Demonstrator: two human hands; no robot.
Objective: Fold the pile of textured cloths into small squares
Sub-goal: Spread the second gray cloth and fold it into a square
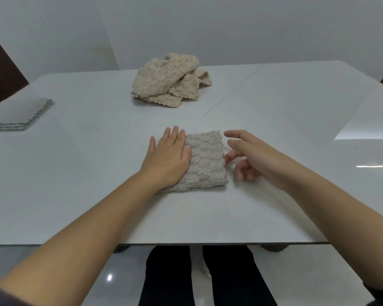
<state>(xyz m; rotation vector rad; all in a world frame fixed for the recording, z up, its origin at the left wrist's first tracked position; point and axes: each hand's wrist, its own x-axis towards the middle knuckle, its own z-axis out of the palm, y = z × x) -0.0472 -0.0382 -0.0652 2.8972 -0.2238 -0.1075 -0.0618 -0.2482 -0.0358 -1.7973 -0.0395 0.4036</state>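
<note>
Here, nearest the viewer, a pair of dark trouser legs (pixel 228 281) shows below the near edge of the white tabletop (pixel 263 213); the feet are largely hidden. Near the middle of that edge lies the folded cloth (pixel 207 162), beige and bumpy, roughly square, its slightly longer axis running near to far and tilted a little to the right. The left hand (pixel 167 157) rests flat on its left part and hides that side, fingers straight and close together, thumb held apart. The right hand (pixel 257 160) hovers just beside the cloth's right edge, fingers spread and loosely curled, gripping nothing; whether the lower fingertips touch the cloth cannot be told. Farther back, near the far edge and left of centre, sits the pile of cloths (pixel 169 82), crumpled, its layers impossible to count. At the tabletop's left edge a flat grey folded stack (pixel 20 113) is cut off by the frame.
</note>
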